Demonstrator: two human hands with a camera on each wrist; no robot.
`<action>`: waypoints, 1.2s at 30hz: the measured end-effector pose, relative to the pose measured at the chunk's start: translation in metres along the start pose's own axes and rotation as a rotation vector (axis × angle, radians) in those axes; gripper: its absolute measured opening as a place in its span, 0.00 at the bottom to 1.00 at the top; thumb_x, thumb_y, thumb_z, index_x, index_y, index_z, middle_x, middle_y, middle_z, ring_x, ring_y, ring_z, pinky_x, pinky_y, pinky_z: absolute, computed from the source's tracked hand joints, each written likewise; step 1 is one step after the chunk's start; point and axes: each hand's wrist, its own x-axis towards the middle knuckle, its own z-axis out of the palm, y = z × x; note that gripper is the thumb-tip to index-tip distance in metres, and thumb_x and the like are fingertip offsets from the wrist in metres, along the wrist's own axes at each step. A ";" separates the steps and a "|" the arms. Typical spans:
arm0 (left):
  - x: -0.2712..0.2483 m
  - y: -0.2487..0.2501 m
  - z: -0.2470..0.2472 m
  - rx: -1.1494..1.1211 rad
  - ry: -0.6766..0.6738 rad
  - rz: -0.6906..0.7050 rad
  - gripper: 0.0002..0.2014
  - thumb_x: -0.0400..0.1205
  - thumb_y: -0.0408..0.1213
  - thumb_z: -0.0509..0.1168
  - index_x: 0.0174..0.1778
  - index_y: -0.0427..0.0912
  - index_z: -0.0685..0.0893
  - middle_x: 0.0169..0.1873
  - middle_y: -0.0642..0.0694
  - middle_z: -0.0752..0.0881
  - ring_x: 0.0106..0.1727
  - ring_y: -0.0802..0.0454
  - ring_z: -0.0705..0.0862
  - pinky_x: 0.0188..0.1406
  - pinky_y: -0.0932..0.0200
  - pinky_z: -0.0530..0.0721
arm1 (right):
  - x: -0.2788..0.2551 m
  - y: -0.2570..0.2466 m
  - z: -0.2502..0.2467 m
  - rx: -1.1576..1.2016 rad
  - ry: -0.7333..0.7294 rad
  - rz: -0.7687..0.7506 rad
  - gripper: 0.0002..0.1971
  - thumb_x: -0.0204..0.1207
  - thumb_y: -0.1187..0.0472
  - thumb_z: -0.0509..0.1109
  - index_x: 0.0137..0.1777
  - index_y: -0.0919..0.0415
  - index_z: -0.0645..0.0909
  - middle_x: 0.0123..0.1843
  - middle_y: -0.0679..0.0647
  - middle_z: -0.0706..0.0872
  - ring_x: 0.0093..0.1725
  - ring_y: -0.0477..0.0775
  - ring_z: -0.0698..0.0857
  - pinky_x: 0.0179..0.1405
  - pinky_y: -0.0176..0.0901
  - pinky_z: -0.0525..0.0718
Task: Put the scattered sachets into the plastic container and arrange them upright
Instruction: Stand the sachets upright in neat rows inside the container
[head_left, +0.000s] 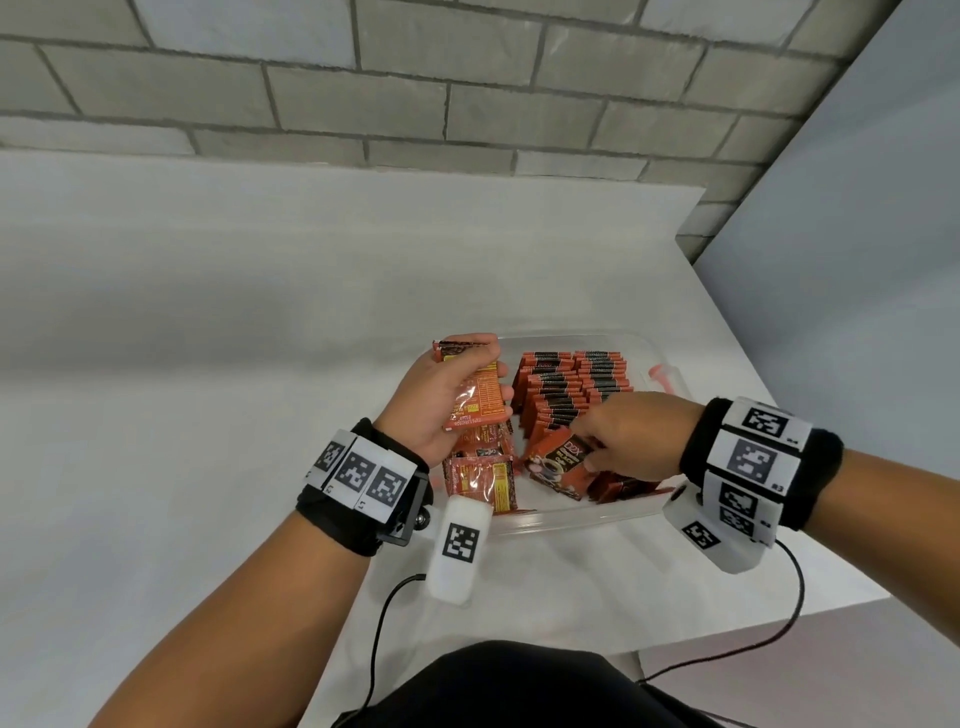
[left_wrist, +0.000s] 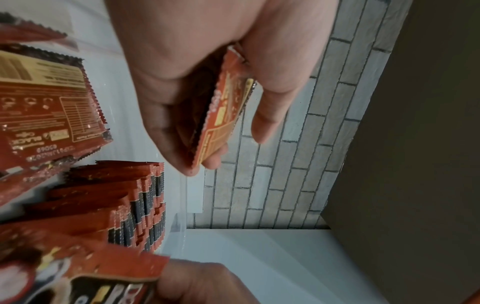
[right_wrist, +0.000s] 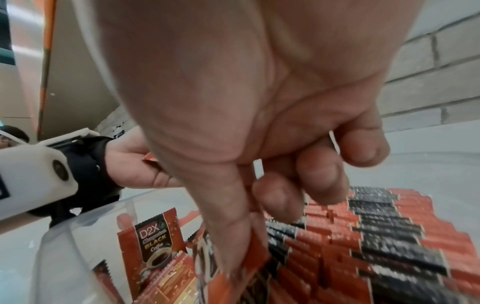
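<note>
A clear plastic container (head_left: 571, 522) sits on the white table, with rows of red-and-black sachets (head_left: 571, 384) standing upright in its far half. Loose sachets (head_left: 480, 475) lie flat in its near left part. My left hand (head_left: 447, 395) hovers over the container's left side and grips a small stack of sachets (left_wrist: 223, 115) between thumb and fingers. My right hand (head_left: 618, 431) reaches in from the right and pinches one red sachet (head_left: 558, 462) by its edge, just in front of the upright rows (right_wrist: 363, 232). Another loose sachet (right_wrist: 153, 242) leans against the near wall.
The container's red lid latch (head_left: 662, 375) shows at its far right. The table's edge (head_left: 753, 618) runs close on the right, by a grey wall panel. A brick wall stands behind. Cables hang from both wrist cameras.
</note>
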 end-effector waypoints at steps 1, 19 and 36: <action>0.000 0.000 -0.001 0.001 0.003 -0.001 0.21 0.70 0.37 0.72 0.58 0.39 0.81 0.36 0.42 0.87 0.33 0.45 0.86 0.39 0.49 0.87 | -0.001 -0.001 0.000 0.018 0.006 -0.014 0.07 0.84 0.53 0.60 0.47 0.54 0.75 0.41 0.50 0.83 0.41 0.53 0.81 0.45 0.48 0.82; 0.002 -0.002 -0.003 -0.015 0.005 -0.008 0.22 0.69 0.37 0.72 0.59 0.39 0.81 0.36 0.42 0.86 0.34 0.45 0.86 0.40 0.49 0.86 | -0.008 0.004 0.009 0.238 0.189 0.005 0.07 0.74 0.63 0.73 0.40 0.53 0.78 0.32 0.40 0.79 0.31 0.36 0.78 0.30 0.27 0.69; 0.003 -0.003 -0.006 -0.016 -0.016 -0.009 0.20 0.70 0.37 0.71 0.58 0.39 0.81 0.36 0.42 0.87 0.34 0.46 0.87 0.40 0.49 0.86 | 0.012 -0.008 0.017 -0.213 0.061 0.000 0.16 0.76 0.59 0.68 0.30 0.55 0.67 0.33 0.52 0.78 0.32 0.53 0.77 0.23 0.35 0.67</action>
